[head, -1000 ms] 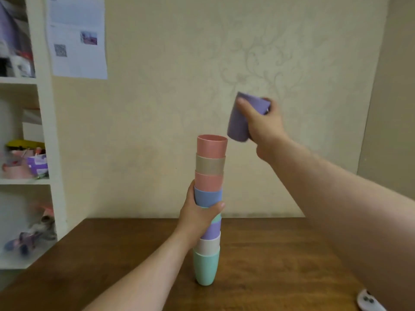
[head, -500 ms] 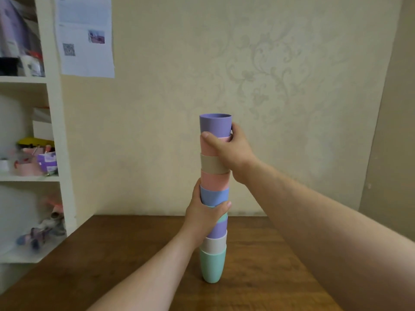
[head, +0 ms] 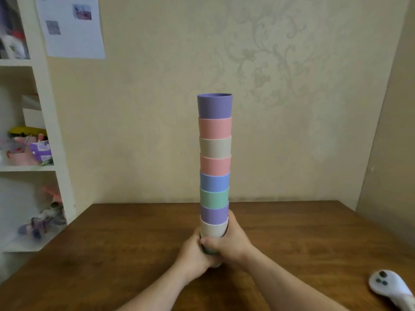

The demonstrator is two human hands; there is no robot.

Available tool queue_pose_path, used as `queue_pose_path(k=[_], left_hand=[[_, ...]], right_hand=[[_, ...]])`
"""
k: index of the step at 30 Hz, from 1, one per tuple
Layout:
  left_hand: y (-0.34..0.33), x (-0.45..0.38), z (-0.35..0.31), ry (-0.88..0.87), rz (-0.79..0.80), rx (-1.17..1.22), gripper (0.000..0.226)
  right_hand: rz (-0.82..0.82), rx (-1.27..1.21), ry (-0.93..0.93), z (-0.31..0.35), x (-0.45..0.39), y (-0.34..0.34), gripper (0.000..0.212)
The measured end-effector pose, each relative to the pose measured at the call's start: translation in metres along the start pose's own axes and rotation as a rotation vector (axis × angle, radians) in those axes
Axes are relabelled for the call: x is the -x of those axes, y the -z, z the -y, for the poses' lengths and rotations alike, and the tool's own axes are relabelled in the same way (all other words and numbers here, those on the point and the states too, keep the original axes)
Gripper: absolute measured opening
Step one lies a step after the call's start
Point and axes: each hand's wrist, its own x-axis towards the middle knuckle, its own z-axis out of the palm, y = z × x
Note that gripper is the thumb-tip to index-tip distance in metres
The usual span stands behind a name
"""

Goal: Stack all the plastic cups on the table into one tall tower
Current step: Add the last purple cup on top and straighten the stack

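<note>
A tall tower of nested plastic cups (head: 215, 167) stands upright on the brown wooden table (head: 125, 250). A purple cup (head: 215, 106) is on top, with pink, beige, pink, blue, green, purple and white cups below it. Both hands wrap the tower's base. My left hand (head: 193, 258) grips it from the left and my right hand (head: 231, 242) from the right. The bottom mint cup is mostly hidden by the fingers.
A white controller (head: 390, 287) lies at the table's front right corner. A white shelf unit (head: 51, 135) with cluttered small items stands to the left. A patterned wall is close behind the table, with a paper sheet (head: 71, 25) pinned on it.
My right hand set the purple cup on top of the tower, then dropped to the base. My left hand slid down from mid-tower to the base too.
</note>
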Motion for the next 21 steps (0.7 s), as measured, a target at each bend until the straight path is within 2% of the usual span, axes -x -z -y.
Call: queue_pose_path(k=[4, 13, 21], left_hand=[[-0.002, -0.019, 0.003, 0.042, 0.004, -0.035, 0.083], [-0.015, -0.081, -0.002, 0.078, -0.117, -0.146, 0.080], [-0.019, -0.124, 0.008, 0.062, -0.151, -0.149, 0.087]], right_hand=[[0.001, 0.068, -0.036, -0.013, -0.010, 0.004, 0.083], [-0.064, 0.119, -0.083, -0.018, -0.068, 0.012, 0.069], [-0.086, 0.104, -0.076, -0.030, -0.104, 0.014, 0.071]])
